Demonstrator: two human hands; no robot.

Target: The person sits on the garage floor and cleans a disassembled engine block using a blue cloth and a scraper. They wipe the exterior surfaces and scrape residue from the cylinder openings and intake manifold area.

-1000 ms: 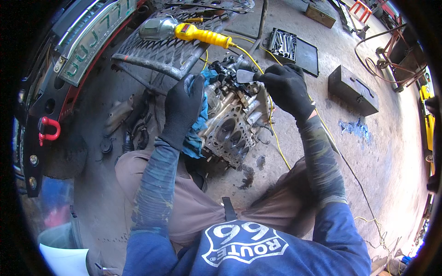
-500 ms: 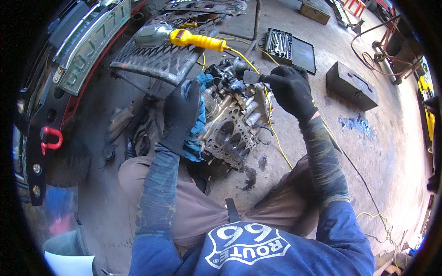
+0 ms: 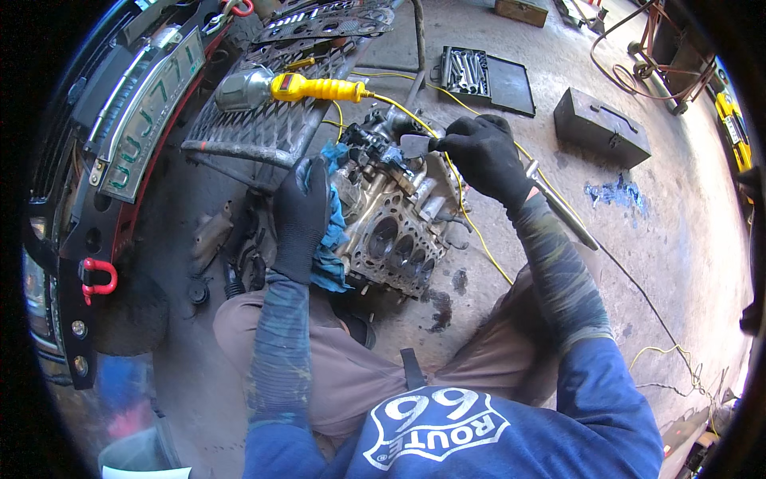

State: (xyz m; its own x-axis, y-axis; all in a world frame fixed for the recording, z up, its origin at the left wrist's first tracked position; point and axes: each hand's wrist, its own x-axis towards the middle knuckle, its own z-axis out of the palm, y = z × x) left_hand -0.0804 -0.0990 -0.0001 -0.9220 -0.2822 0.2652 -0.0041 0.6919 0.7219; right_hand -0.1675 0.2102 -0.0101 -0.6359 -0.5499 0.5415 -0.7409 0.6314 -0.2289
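A partly stripped metal engine block (image 3: 403,275) sits on the floor between my knees, its round cylinder bores facing up toward me. Gloved in black, my left hand (image 3: 302,209) is closed around a crumpled blue cloth (image 3: 329,254) at the block's left side; the cloth hangs down along it. My right hand (image 3: 488,158), also in a black glove, grips a scraper with a short flat blade (image 3: 413,145). The blade points left over the far part of the engine; whether it touches is unclear. The scraper's handle is hidden in my fist.
A yellow work lamp (image 3: 317,87) lies on a metal mesh rack (image 3: 259,137), its yellow cord (image 3: 476,235) crossing the engine's right side. Beyond are an open wrench case (image 3: 511,84) and a dark toolbox (image 3: 602,132). A vehicle bumper with a red shackle (image 3: 100,275) stands at left.
My view has shifted slightly. The scraper in my right hand has moved a little left and nearer over the engine. My left hand stays closed on the cloth.
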